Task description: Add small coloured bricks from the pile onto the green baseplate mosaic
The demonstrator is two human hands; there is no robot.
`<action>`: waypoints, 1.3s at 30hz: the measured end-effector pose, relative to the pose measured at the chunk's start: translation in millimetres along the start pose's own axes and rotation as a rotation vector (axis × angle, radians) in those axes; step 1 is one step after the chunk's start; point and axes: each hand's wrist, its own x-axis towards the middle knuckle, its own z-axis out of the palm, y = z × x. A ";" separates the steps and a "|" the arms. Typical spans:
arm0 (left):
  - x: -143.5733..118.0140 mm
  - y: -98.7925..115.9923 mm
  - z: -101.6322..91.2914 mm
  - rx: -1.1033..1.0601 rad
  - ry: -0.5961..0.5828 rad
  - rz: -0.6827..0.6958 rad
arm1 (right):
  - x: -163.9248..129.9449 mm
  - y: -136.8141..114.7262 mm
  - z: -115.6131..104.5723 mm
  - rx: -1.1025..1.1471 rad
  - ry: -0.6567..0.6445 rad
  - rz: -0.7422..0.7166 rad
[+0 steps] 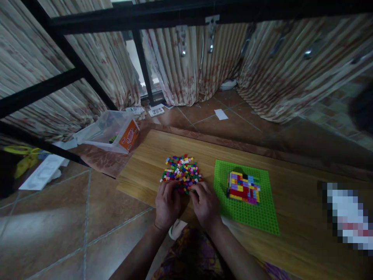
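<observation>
A loose heap of small multicoloured toy building bricks (183, 171) lies on the wooden table (140, 163). At the heap's near left edge is my left hand (168, 204), its fingers curled in and the tips partly hidden. My right hand (206, 204) is at the near right edge, thumb and forefinger pinched together. Whatever lies between the fingers of either hand is too small to make out. Right of my right hand, a block built of coloured bricks (243, 188) stands on a green studded baseplate (247, 221).
A clear plastic bin (113, 136) with an orange label stands beyond the table's left end. Striped curtains (186, 70) hang behind a black metal frame (105, 19). White paper (221, 114) lies on the tiled floor. A pixelated patch covers the right edge.
</observation>
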 end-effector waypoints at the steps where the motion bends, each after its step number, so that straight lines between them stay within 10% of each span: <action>1: -0.3 -0.7 0.3 0.002 0.003 0.003 | 0.5 -0.7 -0.1 0.016 0.009 -0.006; 11: 1.9 -1.8 -1.1 0.046 -0.013 0.050 | -4.7 -18.1 -56.6 0.355 0.229 0.132; 21: 6.3 -4.1 0.2 0.090 -0.037 0.108 | -37.9 56.0 -130.9 0.272 0.434 0.433; 39: 7.6 -6.9 2.9 0.122 -0.024 0.161 | -15.9 58.4 -125.4 0.037 0.388 0.443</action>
